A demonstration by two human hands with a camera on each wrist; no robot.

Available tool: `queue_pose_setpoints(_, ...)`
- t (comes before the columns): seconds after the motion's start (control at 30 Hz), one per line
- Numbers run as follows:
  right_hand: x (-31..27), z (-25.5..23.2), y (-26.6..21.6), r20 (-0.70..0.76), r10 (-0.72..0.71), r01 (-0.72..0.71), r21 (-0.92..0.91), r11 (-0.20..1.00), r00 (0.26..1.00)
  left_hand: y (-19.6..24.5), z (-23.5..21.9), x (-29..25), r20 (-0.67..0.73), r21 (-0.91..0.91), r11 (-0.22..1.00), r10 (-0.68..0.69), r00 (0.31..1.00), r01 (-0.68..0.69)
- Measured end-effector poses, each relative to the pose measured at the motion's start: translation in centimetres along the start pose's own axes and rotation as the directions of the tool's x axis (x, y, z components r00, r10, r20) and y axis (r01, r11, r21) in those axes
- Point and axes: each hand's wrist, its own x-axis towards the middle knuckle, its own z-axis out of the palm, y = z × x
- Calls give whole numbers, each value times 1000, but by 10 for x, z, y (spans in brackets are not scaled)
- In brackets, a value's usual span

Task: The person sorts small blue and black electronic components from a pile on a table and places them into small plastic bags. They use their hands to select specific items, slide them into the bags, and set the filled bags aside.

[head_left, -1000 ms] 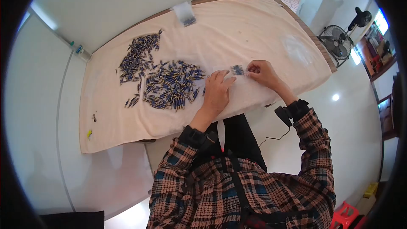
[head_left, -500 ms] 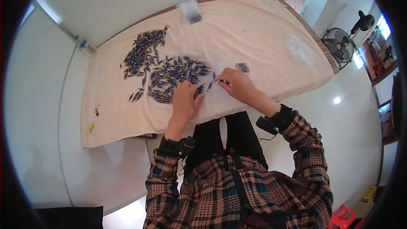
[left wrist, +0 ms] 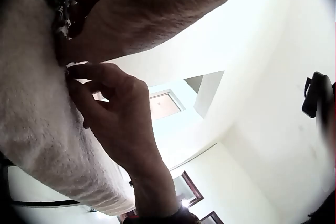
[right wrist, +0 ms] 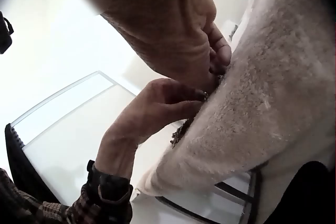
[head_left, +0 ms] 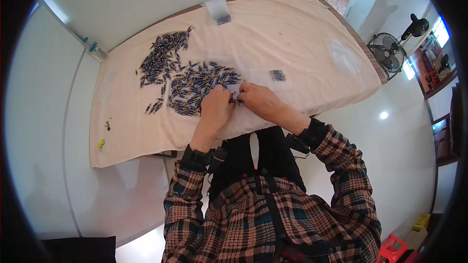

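Note:
My left hand [head_left: 217, 107] is at the near right edge of a pile of small blue rods with gold ends [head_left: 202, 85]. Thumb and fingertips pinch a few dark, shiny rods [head_left: 236, 101], partly hidden by the fingers. Right beside it, my right hand [head_left: 261, 100] has its thumb and forefinger at the same rods, its fingertips almost meeting the left ones. The left wrist view shows the right hand [left wrist: 118, 111] with finger and thumb pinched together low over the cloth. In the right wrist view the left hand [right wrist: 163, 106] pinches a shiny bit.
A neat row of rods [head_left: 278, 75] lies on clear plastic to the right. Farther left is a second rod pile [head_left: 165, 51]. A clear bag [head_left: 216, 9] with rods in it lies at the back, more clear plastic [head_left: 345, 57] at right. Cloth [head_left: 302, 34] covers the table.
My right hand has left the row of rods and moved left to the pile. The left hand went left to the pile's edge, and the two hands have come together there.

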Motion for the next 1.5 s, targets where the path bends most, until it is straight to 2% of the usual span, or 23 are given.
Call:
queue_pose_setpoints(0.3, -7, 9, 3, -117, -38, 42, 32, 999, 992, -3, 8, -4, -10, -93, 995, 37, 999, -38)
queue_pose_setpoints(0.43, -12, -1, -8, -188, 21, 4, 134, 991, 982, -7, 5, -9, -92, -63, 996, 55, 994, -61)
queue_pose_setpoints(0.47, -12, 0, -11, -226, 115, -46, 290, 956, 967, -8, 3, -11, -79, -199, 980, -31, 996, 15)
queue_pose_setpoints(0.53, -13, 1, -15, -255, 315, -117, 579, 807, 914, -8, 1, -12, -16, -455, 876, -187, 982, 159)
queue_pose_setpoints(0.57, -13, 2, -16, -258, 320, -119, 579, 806, 912, -7, 1, -11, -13, -454, 877, -182, 983, 156)
queue_pose_setpoints(0.67, -8, 6, -23, 108, 535, -339, 871, 355, 838, -5, 1, -8, 233, -775, 505, -329, 915, 379)
queue_pose_setpoints(0.7, -8, 8, -21, 107, 535, -338, 871, 356, 838, -5, 2, -8, 232, -775, 506, -329, 915, 379)
queue_pose_setpoints(0.8, -6, 15, -16, 87, 537, -284, 911, 298, 839, -6, 5, -8, 266, -892, 292, -280, 922, 346)
queue_pose_setpoints(0.93, -7, 11, -16, 117, 547, -297, 921, 253, 829, -5, 7, -9, 291, -905, 231, -277, 916, 357)
queue_pose_setpoints(1.1, -9, 12, -16, 103, 540, -280, 925, 258, 835, -3, 9, -9, 271, -900, 255, -310, 911, 355)
queue_pose_setpoints(1.2, -10, 14, -20, 109, 560, -204, 973, 110, 821, -2, 13, -11, 206, -918, 254, -348, 914, 304)
queue_pose_setpoints(1.33, -10, 13, -22, 104, 558, -141, 990, 24, 823, 9, 18, -11, 145, -947, 205, -416, 898, 248)
queue_pose_setpoints(1.5, -13, 16, -18, 60, 558, -159, 978, 132, 828, 16, 20, -11, 140, -943, 217, -427, 894, 251)
